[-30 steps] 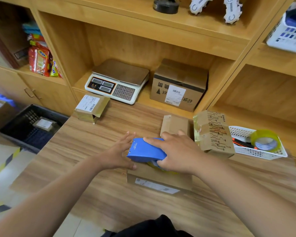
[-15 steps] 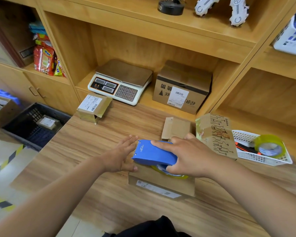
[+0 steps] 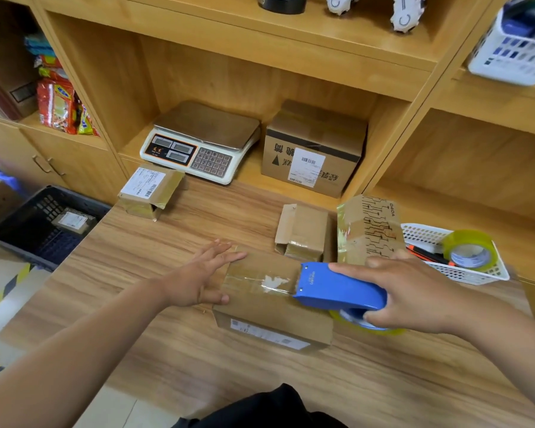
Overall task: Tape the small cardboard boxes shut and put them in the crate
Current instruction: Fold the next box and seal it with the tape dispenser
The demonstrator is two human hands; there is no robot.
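Cardboard box (image 3: 272,307) near bench front edge: keep left hand (image 3: 198,278) spread flat on its end, right hand (image 3: 411,296) wrapped around blue dispenser (image 3: 337,287), pull tape straight past right edge.

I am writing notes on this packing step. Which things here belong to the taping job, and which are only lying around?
Belong to the job:
blue tape dispenser in right hand
box being taped, steadied by left hand
small boxes
black crate

Lying about:
scale
large shelf box
spare tape roll
snack packets
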